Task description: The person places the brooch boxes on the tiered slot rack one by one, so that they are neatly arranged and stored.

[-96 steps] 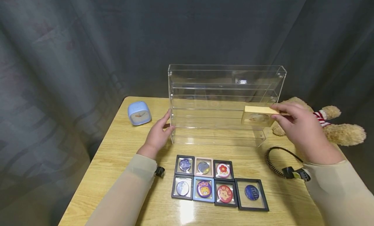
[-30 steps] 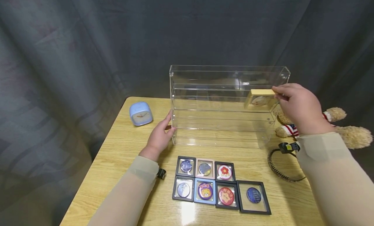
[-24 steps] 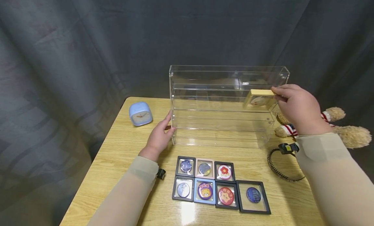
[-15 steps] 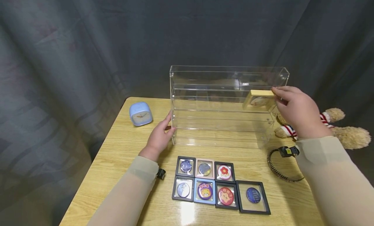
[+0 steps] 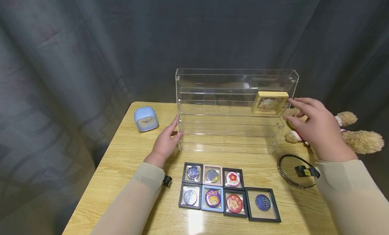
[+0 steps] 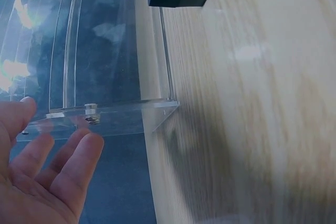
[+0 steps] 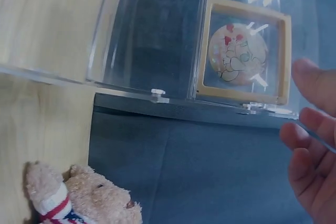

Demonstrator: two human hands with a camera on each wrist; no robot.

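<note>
A clear acrylic display shelf (image 5: 225,114) with several tiers stands upright on the table. In its right end, on an upper tier, a yellow-framed display case (image 5: 272,94) stands upright; the right wrist view shows a round badge (image 7: 237,53) inside it. My right hand (image 5: 317,130) is just right of the case, thumb and fingers spread apart, holding nothing. At the shelf's left side my left hand (image 5: 164,144) rests against the side panel, thumb near its front edge. In the left wrist view that hand's fingers (image 6: 79,166) are loosely extended beside the panel.
In front of the shelf lie several small framed badges (image 5: 212,186) in two rows, with a larger black-framed badge (image 5: 262,214) at their right. A blue alarm clock (image 5: 146,118) stands left, a teddy bear (image 5: 361,142) lies right, and a dark braided loop (image 5: 281,172) lies near my right wrist.
My right hand brought the yellow-framed case up onto an upper tier at the right end, then let go and drew back slightly right and down. The left hand has stayed at the shelf.
</note>
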